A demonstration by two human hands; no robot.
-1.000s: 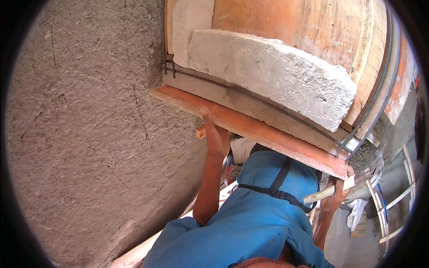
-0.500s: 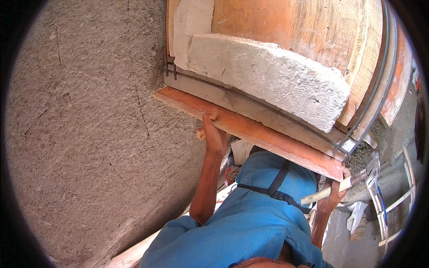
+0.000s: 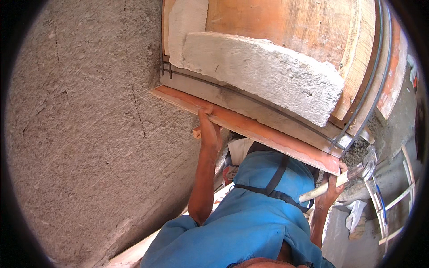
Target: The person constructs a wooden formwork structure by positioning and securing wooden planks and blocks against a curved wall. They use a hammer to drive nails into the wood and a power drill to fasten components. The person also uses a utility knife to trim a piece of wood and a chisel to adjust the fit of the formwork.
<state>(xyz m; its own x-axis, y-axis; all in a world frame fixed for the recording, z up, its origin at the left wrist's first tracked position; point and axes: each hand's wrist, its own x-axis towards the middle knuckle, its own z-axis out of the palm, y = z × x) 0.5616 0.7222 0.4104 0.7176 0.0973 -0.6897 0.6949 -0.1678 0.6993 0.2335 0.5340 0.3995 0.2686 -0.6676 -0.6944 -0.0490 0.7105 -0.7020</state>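
A long, narrow orange-faced board [image 3: 250, 126] slants along the lower edge of a boxed wooden structure. My left hand [image 3: 208, 127] is closed on its near edge left of the middle, thumb on the top face and the other fingers mostly hidden beneath. A small wooden block [image 3: 196, 132] shows beside that wrist. At the board's right end, my right hand [image 3: 333, 191] wraps round the pale wooden handle of a hammer [image 3: 320, 191], its fingertips up against the board end. The hammer's grey metal head [image 3: 369, 163] points to the right.
A rough plastered wall [image 3: 85, 134] fills the left. Above the board, dark steel bars [image 3: 263, 103] border a broken white block [image 3: 263, 71] resting against a plywood panel [image 3: 286, 22]. Thin wooden strips [image 3: 409, 174] and a white bag [image 3: 355, 213] lie low on the right.
The view has shifted slightly, so the board, block and both hands appear a little higher and further left. Both grips look the same.
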